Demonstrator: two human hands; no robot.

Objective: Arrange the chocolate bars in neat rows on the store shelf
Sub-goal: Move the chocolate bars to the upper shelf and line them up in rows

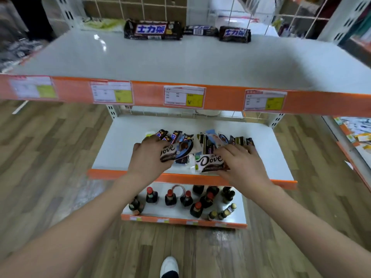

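While both hands are down in the loose pile of chocolate bars (200,143) on the middle shelf (112,153), I read the step as pulling out Dove bars to take up top; left hand (149,157) has its fingers curled round one Dove bar (170,153), lifted a little off the pile by the look of it; right hand (239,161) lies over the end of a second Dove bar (209,163) near the shelf's front edge, fingers bent on it, though I can't tell if it's a real pinch or just a press; top shelf (180,59) carries three Snickers bars (153,30) in a line at the back, middle one flipped barcode-up, wide bare space in front; my advice: lift one bar per hand, clear of the neighbours, so the pile doesn't drag forward over the lip; wrappers look slick, so grip across the width, not by the crimped end; set the Doves label-up, long edge parallel to the Snickers line, ends touching, one brand per row; bottles (186,199) stand on the bottom shelf right below, so a dropped bar probably lands among them.
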